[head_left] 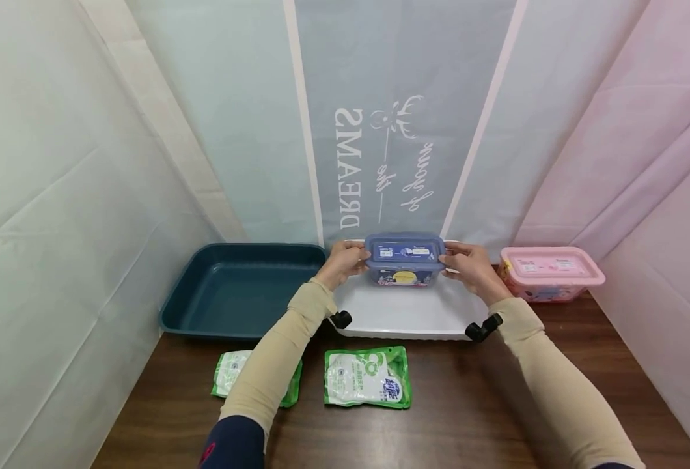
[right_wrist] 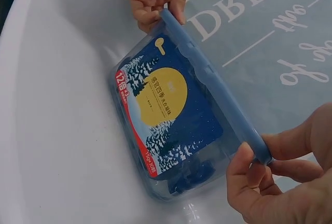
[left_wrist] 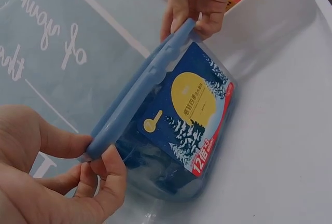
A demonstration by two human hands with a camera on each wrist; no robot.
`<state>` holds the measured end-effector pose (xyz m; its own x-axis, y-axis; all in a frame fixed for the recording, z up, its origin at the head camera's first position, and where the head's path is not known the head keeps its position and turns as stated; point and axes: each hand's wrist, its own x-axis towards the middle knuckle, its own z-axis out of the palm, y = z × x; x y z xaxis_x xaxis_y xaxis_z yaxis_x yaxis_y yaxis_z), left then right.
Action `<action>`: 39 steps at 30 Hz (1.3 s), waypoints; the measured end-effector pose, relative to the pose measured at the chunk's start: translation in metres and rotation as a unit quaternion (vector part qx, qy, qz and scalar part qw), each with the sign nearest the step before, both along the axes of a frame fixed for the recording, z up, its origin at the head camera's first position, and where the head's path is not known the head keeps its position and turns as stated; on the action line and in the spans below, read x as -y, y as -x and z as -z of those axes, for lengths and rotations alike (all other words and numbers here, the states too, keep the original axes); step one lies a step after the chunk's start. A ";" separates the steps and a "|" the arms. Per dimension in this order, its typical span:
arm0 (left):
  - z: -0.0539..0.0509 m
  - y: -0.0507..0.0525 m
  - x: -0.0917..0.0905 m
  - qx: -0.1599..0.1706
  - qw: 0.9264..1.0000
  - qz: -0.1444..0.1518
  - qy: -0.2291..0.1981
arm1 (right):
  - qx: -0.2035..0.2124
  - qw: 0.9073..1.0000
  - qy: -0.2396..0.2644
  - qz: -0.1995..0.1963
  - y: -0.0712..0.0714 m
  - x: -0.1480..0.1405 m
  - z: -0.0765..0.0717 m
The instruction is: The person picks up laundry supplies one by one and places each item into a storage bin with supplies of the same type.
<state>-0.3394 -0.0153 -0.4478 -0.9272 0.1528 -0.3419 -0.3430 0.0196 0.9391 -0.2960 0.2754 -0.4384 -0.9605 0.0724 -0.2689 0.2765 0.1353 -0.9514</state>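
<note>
A blue lidded plastic box [head_left: 405,260] with a snowy-tree label is at the back of the white tray [head_left: 374,316]. My left hand [head_left: 345,262] pinches the left end of its lid rim between thumb and fingers. On the opposite end, my right hand [head_left: 469,266] pinches the rim the same way. In the left wrist view the box [left_wrist: 199,105] shows its yellow-circle label, with the left hand [left_wrist: 67,167] at the near corner of the lid. The right wrist view has the right hand [right_wrist: 290,167] at the other lid corner. Whether the box's base touches the tray is unclear.
A dark teal tray [head_left: 175,312] stands left of the white one. To the right is a pink lidded box [head_left: 552,273]. Two green-and-white pouches [head_left: 368,378] lie in front on the wooden table [head_left: 439,430], one partly behind the left forearm. Curtain-like cloth [head_left: 251,130] encloses the back and sides.
</note>
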 end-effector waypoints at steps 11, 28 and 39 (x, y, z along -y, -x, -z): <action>0.001 0.002 0.002 0.004 1.000 0.004 -0.015 | 0.000 1.000 0.005 -0.005 0.005 -0.002 0.006; 0.010 -0.006 0.005 -0.032 0.999 0.006 -0.041 | -0.012 0.999 0.049 -0.004 -0.001 -0.002 0.016; 0.004 -0.007 -0.004 -0.090 0.995 -0.010 0.037 | -0.036 0.998 -0.047 -0.036 -0.006 -0.009 0.009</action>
<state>-0.3328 -0.0109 -0.4520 -0.9772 0.1137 -0.1793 -0.1700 0.0866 0.9816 -0.2903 0.2841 -0.4470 -0.9806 0.0246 -0.1946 0.1947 0.2408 -0.9508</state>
